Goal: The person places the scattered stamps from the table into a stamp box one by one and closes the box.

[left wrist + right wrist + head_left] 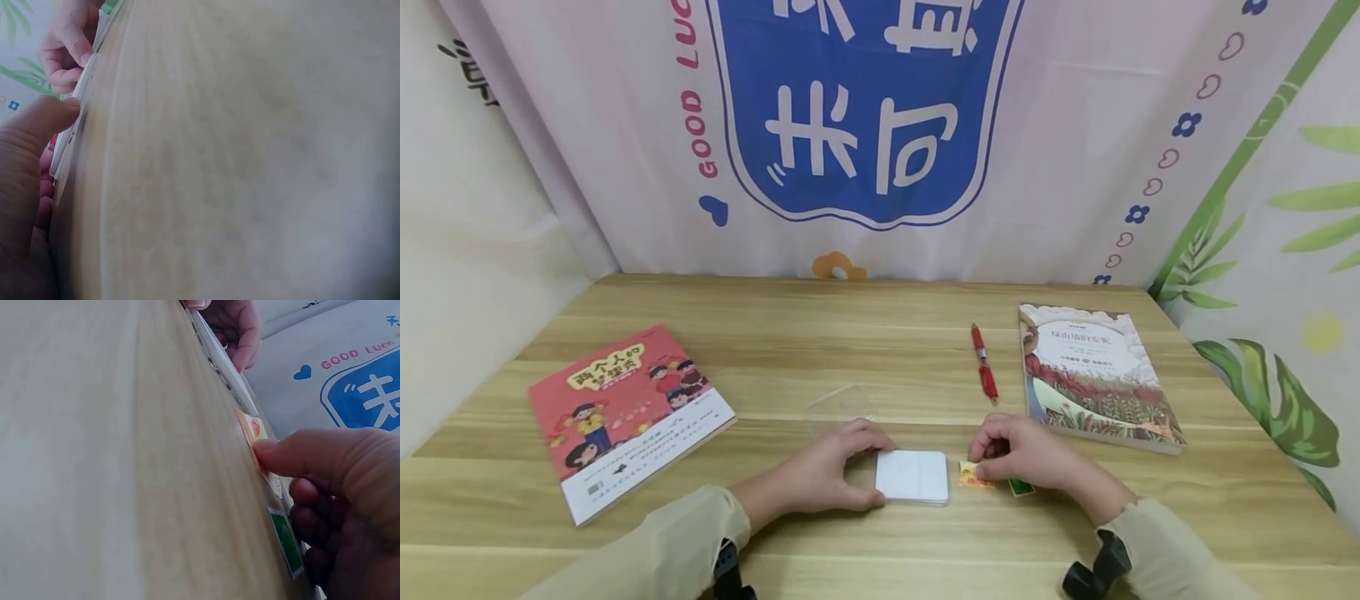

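Note:
In front of me lies a flat white rectangular case [912, 477] with a clear edge. My left hand [831, 471] grips it at the left side, thumb on the near corner and fingers on the far one. Just right of the case, my right hand [1026, 450] pinches a small yellow-orange picture card [253, 437] between thumb and curled fingers. A small green card [286, 542] with a pale border lies under that hand, partly hidden in the head view. Behind my left hand rests a clear plastic lid [841, 407], its near part covered by the fingers.
A red picture book [632, 412] lies at the left of the wooden table [820, 333]. On the right lies a second book [1097, 371] with a pale flowery cover, with a red pen [983, 362] beside it. A printed curtain [1060, 150] hangs along the back.

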`<state>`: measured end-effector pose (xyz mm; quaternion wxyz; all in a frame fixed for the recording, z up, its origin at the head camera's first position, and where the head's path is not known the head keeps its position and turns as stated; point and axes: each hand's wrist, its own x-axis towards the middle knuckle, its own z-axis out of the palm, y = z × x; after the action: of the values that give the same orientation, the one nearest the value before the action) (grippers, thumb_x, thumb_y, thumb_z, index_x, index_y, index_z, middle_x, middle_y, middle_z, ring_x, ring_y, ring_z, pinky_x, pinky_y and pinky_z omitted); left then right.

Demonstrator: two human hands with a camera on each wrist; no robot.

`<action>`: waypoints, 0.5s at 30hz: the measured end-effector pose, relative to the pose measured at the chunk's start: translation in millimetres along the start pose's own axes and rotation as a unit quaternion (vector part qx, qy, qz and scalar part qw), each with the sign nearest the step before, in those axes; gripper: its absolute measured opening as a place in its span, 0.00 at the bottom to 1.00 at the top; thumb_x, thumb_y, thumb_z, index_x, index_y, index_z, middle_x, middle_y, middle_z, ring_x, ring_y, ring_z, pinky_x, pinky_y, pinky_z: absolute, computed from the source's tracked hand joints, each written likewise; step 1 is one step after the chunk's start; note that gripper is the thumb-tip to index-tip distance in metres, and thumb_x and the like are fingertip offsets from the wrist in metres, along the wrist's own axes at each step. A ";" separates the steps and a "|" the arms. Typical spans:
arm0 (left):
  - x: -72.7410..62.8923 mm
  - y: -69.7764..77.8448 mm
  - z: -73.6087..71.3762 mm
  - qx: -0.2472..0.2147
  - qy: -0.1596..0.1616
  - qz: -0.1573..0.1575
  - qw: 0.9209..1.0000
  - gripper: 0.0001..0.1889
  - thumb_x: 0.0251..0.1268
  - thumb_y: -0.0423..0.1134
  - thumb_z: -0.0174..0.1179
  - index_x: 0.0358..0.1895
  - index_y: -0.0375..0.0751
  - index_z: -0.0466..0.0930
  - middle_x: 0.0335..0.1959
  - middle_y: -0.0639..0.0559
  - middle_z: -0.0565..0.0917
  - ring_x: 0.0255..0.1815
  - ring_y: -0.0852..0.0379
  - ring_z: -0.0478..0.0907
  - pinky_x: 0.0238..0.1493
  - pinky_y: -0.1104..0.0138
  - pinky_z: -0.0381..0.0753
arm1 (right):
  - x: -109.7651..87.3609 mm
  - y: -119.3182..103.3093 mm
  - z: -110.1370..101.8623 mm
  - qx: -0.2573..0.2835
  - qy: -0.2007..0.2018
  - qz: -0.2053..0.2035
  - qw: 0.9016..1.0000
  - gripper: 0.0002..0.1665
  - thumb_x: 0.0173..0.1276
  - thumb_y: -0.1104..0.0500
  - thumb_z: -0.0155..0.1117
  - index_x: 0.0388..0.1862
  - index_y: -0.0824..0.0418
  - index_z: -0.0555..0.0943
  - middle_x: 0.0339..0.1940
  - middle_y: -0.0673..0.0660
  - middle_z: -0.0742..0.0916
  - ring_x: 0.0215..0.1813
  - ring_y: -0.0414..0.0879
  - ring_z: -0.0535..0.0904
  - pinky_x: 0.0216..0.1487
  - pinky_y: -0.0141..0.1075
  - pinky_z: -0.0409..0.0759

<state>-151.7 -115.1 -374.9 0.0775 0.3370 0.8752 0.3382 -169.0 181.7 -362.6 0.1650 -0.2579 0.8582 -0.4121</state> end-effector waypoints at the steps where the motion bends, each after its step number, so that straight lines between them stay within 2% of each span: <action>1: 0.2 0.2 0.0 -0.001 0.000 -0.001 1.000 0.26 0.45 0.45 0.70 0.52 0.50 0.76 0.52 0.61 0.75 0.54 0.61 0.70 0.57 0.62 0.69 | -0.2 -0.5 -0.2 -0.001 0.001 0.002 1.000 0.07 0.54 0.59 0.70 0.29 0.59 0.81 0.30 0.51 0.78 0.33 0.39 0.72 0.35 0.29 0.73; 15: -0.3 0.7 0.3 0.003 0.001 -0.007 1.000 0.26 0.45 0.45 0.70 0.52 0.50 0.76 0.52 0.61 0.75 0.53 0.61 0.70 0.57 0.62 0.70 | 0.3 -2.8 1.8 -0.005 0.011 0.020 1.000 0.07 0.54 0.60 0.69 0.29 0.59 0.79 0.32 0.52 0.78 0.35 0.42 0.72 0.38 0.30 0.73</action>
<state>-151.0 -114.7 -374.6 0.0778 0.3308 0.8785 0.3357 -167.5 179.0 -361.5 0.1626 -0.2373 0.8666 -0.4076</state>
